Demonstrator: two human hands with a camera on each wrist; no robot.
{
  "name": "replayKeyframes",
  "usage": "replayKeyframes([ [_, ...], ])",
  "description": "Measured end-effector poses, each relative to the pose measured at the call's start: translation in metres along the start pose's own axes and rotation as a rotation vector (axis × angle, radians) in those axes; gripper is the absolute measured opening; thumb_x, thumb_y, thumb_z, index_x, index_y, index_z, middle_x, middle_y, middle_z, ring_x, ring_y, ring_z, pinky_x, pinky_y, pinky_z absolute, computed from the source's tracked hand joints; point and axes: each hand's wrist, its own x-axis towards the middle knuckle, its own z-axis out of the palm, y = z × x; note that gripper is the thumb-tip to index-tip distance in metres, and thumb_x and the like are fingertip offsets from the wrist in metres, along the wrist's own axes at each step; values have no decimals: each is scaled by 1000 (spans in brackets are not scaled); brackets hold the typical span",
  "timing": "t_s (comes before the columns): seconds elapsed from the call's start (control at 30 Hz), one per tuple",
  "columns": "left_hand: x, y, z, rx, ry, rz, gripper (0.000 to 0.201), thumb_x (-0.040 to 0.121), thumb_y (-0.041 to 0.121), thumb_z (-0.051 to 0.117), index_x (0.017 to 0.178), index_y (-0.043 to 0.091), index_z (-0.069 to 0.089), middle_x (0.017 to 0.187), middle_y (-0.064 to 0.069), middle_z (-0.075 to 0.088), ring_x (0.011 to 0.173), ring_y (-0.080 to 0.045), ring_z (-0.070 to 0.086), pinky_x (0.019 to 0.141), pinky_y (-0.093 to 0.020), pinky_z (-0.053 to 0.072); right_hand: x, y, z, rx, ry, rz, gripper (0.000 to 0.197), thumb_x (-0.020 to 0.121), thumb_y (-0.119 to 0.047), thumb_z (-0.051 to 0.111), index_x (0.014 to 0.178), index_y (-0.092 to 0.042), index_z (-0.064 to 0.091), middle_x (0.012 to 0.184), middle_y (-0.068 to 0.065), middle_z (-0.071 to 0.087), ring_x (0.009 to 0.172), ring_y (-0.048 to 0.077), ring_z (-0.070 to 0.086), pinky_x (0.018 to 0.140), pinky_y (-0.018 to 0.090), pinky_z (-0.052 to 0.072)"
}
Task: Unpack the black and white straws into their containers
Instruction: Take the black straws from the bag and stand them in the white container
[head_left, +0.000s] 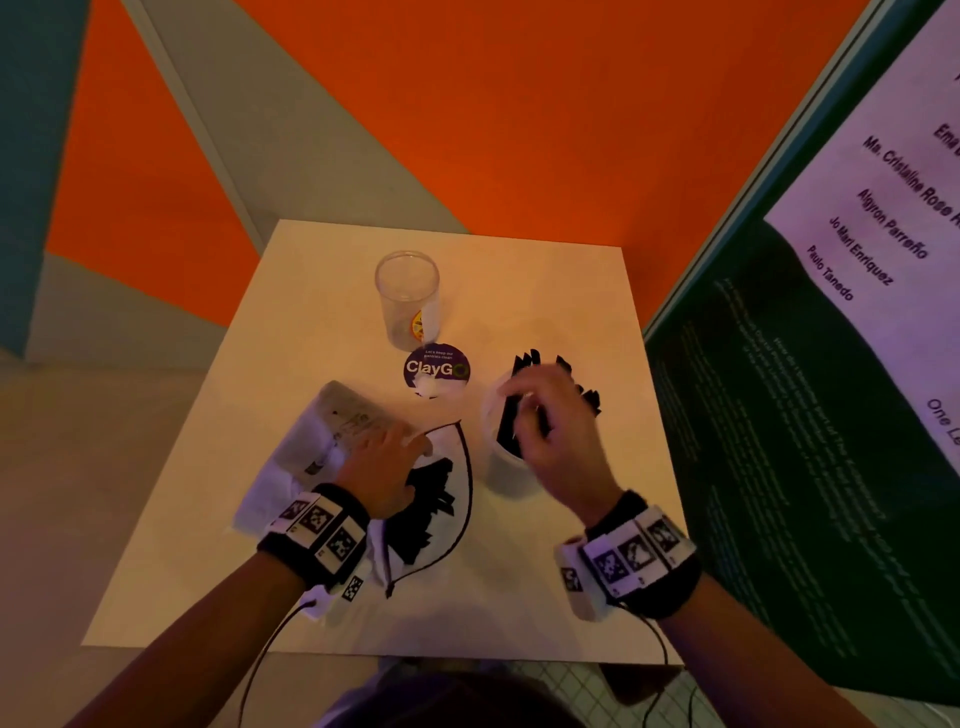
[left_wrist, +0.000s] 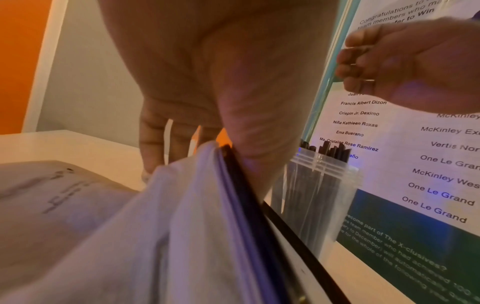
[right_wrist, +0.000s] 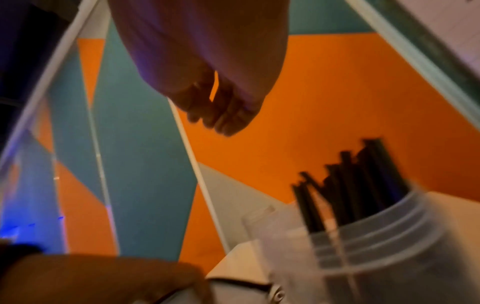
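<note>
A white pouch (head_left: 385, 553) with a dark rim lies open at the table's front, and black straws (head_left: 426, 499) lie inside it. My left hand (head_left: 402, 452) pinches the pouch's upper edge (left_wrist: 226, 160) between thumb and fingers. To its left lies a wrapped pack of white straws (head_left: 337, 421). A clear container (head_left: 498, 467) on the right holds several upright black straws (head_left: 524, 364). My right hand (head_left: 540, 415) hovers just over its mouth, fingers (right_wrist: 221, 115) loosely curled and holding nothing. An empty clear container (head_left: 408, 296) stands at the back centre.
A round purple ClayGo sticker (head_left: 436, 369) is on the white table (head_left: 545, 291) between the two containers. A green and white poster board (head_left: 779, 415) stands close along the table's right edge. Orange and teal walls rise behind.
</note>
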Motion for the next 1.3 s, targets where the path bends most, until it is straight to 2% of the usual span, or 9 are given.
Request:
replayKeyframes([
  [0.07,-2,-6,-1,-48,-12,-20,49,87,19,58,132,23,42,140,-1,42,127,-22,41,107,-38,37,-5,-9,27,27,-300,90,20,88,-1,46,98,-9,61,99,2,57,90,9,52,78,17,43],
  [0.13,-4,-9,-2,-126,-18,-16,47,89,15,57,133,22,42,137,-1,47,123,-20,46,104,-36,41,-11,-6,59,-74,-573,206,19,89,-3,47,100,-9,62,102,6,56,91,16,54,79,24,45],
  [0.2,-6,-11,-3,-190,-5,7,47,89,13,58,133,20,44,136,-1,48,123,-20,47,104,-35,40,-14,2,88,-253,-742,281,20,90,-8,48,105,-6,62,107,13,55,97,28,56,83,37,48],
  [0.27,-9,-12,-4,-215,20,32,50,89,12,60,136,18,43,139,-3,46,126,-22,45,105,-35,38,-16,10,110,-384,-838,339,25,92,-13,47,112,-4,59,113,17,55,103,34,56,87,40,49],
  [0.4,-13,-14,-3,-201,53,78,53,90,9,59,138,17,39,141,-4,43,128,-24,43,107,-34,36,-25,25,137,-535,-882,431,43,96,-24,46,133,-4,41,127,20,47,115,37,50,93,41,44],
  [0.63,-17,-21,-5,-281,93,100,51,86,5,58,134,18,44,136,-3,48,122,-24,47,100,-33,42,-28,33,156,-495,-931,509,54,96,-27,50,144,-9,32,145,14,37,129,34,39,106,44,37],
  [1.0,-11,-26,-4,-269,90,136,51,85,4,58,133,16,45,135,-4,48,119,-25,47,97,-33,42,-27,29,154,-501,-970,597,47,100,-20,40,141,-1,27,143,24,30,118,39,49,98,43,42],
  [1.13,-11,-27,-1,-244,99,139,52,85,5,58,133,18,45,137,-1,47,123,-23,45,102,-34,41,-22,30,151,-474,-1019,648,44,100,-20,40,139,-2,31,139,22,40,121,37,49,102,46,41],
  [1.3,-7,-23,1,-220,92,150,51,86,5,57,134,18,44,136,-2,47,122,-22,45,103,-35,40,-14,28,141,-418,-1103,681,37,100,-12,39,134,4,39,134,25,47,119,36,51,101,38,42],
])
